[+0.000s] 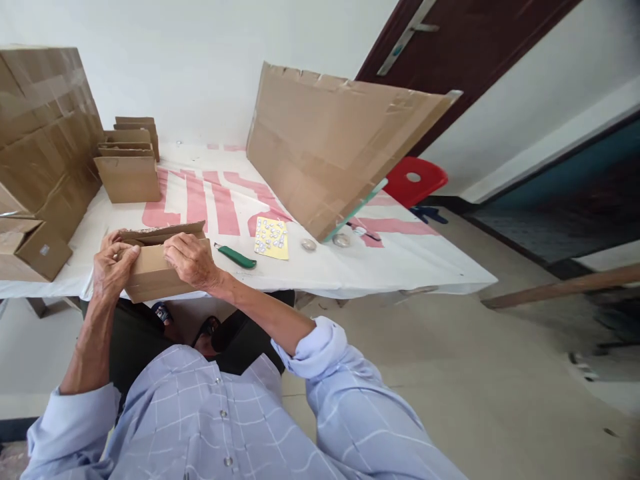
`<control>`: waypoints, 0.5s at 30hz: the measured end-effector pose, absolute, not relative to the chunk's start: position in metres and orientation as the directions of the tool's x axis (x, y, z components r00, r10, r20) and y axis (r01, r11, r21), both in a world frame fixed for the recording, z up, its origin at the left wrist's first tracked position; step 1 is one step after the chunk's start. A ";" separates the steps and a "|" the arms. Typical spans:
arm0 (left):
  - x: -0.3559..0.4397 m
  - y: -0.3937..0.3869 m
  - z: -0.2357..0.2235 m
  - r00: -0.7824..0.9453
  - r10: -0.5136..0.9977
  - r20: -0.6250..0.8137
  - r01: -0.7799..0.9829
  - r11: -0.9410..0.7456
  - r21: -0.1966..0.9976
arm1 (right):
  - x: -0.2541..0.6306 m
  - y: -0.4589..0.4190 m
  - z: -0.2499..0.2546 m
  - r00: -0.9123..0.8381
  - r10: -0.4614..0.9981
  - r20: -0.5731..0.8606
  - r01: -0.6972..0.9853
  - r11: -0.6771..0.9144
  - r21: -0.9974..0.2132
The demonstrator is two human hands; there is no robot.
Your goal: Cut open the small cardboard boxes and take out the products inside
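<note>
At the table's front edge I hold a small brown cardboard box (155, 270) whose top flap stands raised. My left hand (113, 262) grips the box's left end, thumb and fingers pinching the cardboard. On the right end, my right hand (193, 260) is closed over the upper edge with its fingers bent. What lies inside the box is hidden. Just right of my right hand is a green utility knife (237, 257), lying on the cloth. Beside the knife is a yellow sheet (273, 238) dotted with small pale stickers or pieces.
Several folded cardboard boxes (131, 179) stand at the back left, near a large carton (45, 127) and a smaller box (43, 250). A big cardboard panel (340, 140) leans mid-table. Two tape rolls (341, 240) lie before it. A red stool (417, 180) stands beyond.
</note>
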State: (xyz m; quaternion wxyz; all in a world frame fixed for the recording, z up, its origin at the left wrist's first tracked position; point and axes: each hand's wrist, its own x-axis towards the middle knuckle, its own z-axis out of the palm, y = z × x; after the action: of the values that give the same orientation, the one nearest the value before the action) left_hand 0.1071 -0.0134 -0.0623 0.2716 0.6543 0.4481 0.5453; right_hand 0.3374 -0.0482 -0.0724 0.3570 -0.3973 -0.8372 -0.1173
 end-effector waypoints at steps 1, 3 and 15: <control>0.108 -0.014 -0.060 -0.012 0.885 0.465 0.297 -0.441 0.847 | 0.337 -0.050 -0.073 -0.436 0.559 0.705 0.741 0.668 -0.071; 0.111 -0.014 -0.057 -0.044 0.892 0.450 0.312 -0.416 0.854 | 0.333 -0.056 -0.074 -0.449 0.521 0.726 0.716 0.696 -0.056; 0.109 -0.013 -0.054 -0.024 0.900 0.435 0.301 -0.408 0.862 | 0.481 -0.074 -0.084 0.224 0.686 0.692 0.654 0.421 -0.628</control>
State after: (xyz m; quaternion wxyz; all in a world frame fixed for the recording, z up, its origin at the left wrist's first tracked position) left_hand 0.1086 -0.0132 -0.0540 0.2768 0.6414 0.4683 0.5410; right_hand 0.4807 -0.0736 -0.0839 0.5677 -0.5380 -0.6229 0.0140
